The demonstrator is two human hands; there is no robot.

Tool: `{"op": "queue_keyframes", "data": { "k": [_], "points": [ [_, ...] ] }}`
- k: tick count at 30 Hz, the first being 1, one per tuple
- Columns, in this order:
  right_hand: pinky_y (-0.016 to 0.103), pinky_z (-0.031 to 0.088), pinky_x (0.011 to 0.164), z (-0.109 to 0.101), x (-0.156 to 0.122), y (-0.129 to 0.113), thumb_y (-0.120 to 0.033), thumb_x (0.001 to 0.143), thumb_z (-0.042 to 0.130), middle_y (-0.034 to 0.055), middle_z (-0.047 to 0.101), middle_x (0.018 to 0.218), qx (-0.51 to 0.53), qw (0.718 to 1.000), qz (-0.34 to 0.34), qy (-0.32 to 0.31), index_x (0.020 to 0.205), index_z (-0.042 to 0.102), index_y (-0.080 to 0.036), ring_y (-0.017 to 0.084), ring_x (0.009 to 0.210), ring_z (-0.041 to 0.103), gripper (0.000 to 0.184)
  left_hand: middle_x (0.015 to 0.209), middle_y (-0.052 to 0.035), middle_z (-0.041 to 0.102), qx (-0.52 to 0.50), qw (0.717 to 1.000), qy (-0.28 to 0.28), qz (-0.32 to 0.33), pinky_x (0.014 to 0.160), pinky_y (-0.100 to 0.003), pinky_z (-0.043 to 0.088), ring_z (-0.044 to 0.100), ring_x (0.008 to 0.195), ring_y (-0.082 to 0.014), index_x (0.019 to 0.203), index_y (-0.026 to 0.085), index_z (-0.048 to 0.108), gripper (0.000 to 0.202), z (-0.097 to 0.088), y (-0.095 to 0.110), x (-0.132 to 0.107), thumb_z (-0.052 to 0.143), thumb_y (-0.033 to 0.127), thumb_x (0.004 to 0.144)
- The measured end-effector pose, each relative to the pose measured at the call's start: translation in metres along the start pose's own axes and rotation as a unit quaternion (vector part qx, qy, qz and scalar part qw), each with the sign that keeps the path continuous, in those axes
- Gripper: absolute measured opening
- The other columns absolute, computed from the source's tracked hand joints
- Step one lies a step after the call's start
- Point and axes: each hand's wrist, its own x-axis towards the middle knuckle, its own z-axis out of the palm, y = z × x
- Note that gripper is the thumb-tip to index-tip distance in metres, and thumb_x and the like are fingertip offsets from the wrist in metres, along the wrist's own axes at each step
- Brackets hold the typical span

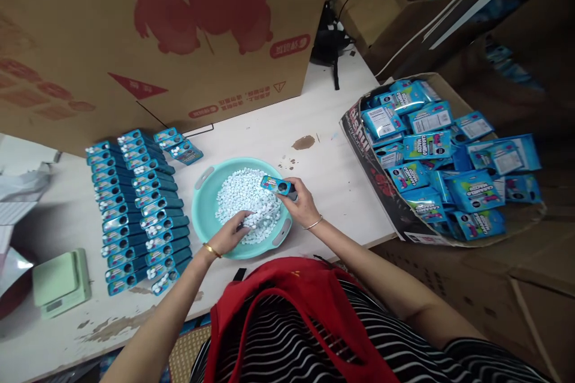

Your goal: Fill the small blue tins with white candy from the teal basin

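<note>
A turquoise plastic basin (204, 212) with slotted handles stands on the table in front of me, holding a heap of small white candies (240, 191). My right hand (302, 204) grips a small blue candy box (275, 184) over the right part of the basin, its printed face turned up. Low in the basin, my left hand (230, 233) has its fingers closed at the edge of the candies. A small dark bit shows at those fingertips, but what they hold is unclear. Candies are bunched up just beside this hand.
Rows of similar blue boxes (119, 221) stand at the left, many topped with white candies. Beyond them sits a pale green scale (60, 281). At right, an open carton (372, 173) overflows with blue packets (426, 145). A large cardboard box (233, 72) walls off the back.
</note>
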Motion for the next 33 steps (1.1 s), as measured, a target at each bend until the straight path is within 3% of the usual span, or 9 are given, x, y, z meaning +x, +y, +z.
{"op": "queue_keyframes", "data": {
  "k": [5,9,13,17,21,25,28,31,33],
  "points": [
    [0.043,0.049,0.090,0.008,-0.005,0.005,-0.015,0.081,0.053,0.0105,0.058,0.109,-0.028,0.996,-0.076,-0.029,0.115,0.050,-0.022,0.025,0.103,0.056,0.035,0.115,-0.0071,0.059,0.031,0.999,0.027,0.009,0.092,-0.035,0.046,0.055,0.102,-0.0182,0.122,0.021,0.047,0.035,-0.051,0.042,-0.021,0.044,0.031,0.089],
    [0.050,0.047,0.096,0.021,-0.011,0.006,-0.007,0.075,0.047,0.0120,0.058,0.114,-0.056,0.987,-0.139,-0.057,0.121,0.048,-0.021,0.027,0.110,0.053,0.048,0.110,-0.0077,0.060,0.130,0.991,0.008,0.028,0.091,-0.037,0.046,0.056,0.101,-0.0192,0.116,0.019,0.052,0.032,-0.071,0.072,-0.019,0.042,0.020,0.086],
    [0.052,0.046,0.097,0.030,-0.016,0.001,-0.004,0.073,0.045,0.0116,0.058,0.114,-0.071,0.981,-0.162,-0.075,0.123,0.047,-0.022,0.028,0.110,0.053,0.052,0.103,-0.0089,0.059,0.271,0.962,-0.027,-0.008,0.084,-0.035,0.048,0.059,0.092,-0.0199,0.109,0.017,0.054,0.030,-0.071,0.102,-0.013,0.041,0.012,0.083],
    [0.052,0.046,0.097,0.036,-0.020,-0.002,-0.004,0.074,0.045,0.0121,0.058,0.113,-0.067,0.978,-0.177,-0.088,0.122,0.046,-0.021,0.027,0.109,0.053,0.051,0.108,-0.0115,0.056,0.409,0.908,-0.042,-0.079,0.067,-0.032,0.049,0.061,0.076,-0.0184,0.118,0.016,0.051,0.040,-0.057,0.136,-0.011,0.035,0.004,0.083],
    [0.049,0.048,0.094,0.042,-0.026,0.001,-0.004,0.075,0.045,0.0129,0.059,0.111,-0.041,0.980,-0.176,-0.082,0.120,0.046,-0.019,0.026,0.108,0.053,0.048,0.103,-0.0121,0.057,0.457,0.887,-0.027,-0.057,0.067,-0.032,0.049,0.062,0.079,-0.0196,0.122,0.017,0.049,0.042,-0.049,0.159,-0.014,0.031,0.004,0.087],
    [0.047,0.048,0.095,0.041,-0.028,0.003,-0.009,0.080,0.048,0.0115,0.058,0.111,-0.014,0.987,-0.143,-0.074,0.118,0.046,-0.021,0.025,0.108,0.055,0.040,0.098,-0.0088,0.059,0.448,0.892,-0.017,-0.051,0.069,-0.032,0.049,0.061,0.082,-0.0201,0.117,0.019,0.052,0.035,-0.065,0.151,-0.023,0.035,0.009,0.088],
    [0.042,0.050,0.091,0.038,-0.028,-0.002,-0.017,0.084,0.054,0.0107,0.059,0.109,0.028,0.991,-0.108,-0.080,0.116,0.048,-0.021,0.023,0.104,0.057,0.033,0.107,-0.0075,0.057,0.358,0.933,0.024,-0.015,0.074,-0.032,0.050,0.061,0.086,-0.0195,0.114,0.021,0.051,0.026,-0.079,0.125,-0.023,0.047,0.026,0.089],
    [0.039,0.051,0.088,0.042,-0.026,-0.013,-0.024,0.084,0.059,0.0090,0.061,0.106,0.077,0.989,-0.081,-0.097,0.114,0.050,-0.020,0.022,0.100,0.060,0.031,0.121,-0.0105,0.052,0.241,0.966,0.067,0.066,0.085,-0.035,0.050,0.057,0.102,-0.0219,0.123,0.020,0.043,0.051,-0.078,0.092,-0.011,0.060,0.045,0.082],
    [0.039,0.051,0.088,0.050,-0.024,-0.020,-0.026,0.084,0.061,0.0080,0.062,0.105,0.097,0.988,-0.068,-0.102,0.113,0.051,-0.020,0.022,0.098,0.061,0.031,0.117,-0.0100,0.055,0.209,0.973,0.058,0.080,0.086,-0.035,0.050,0.058,0.101,-0.0214,0.123,0.019,0.042,0.053,-0.073,0.072,-0.001,0.061,0.046,0.082]
  ]
}}
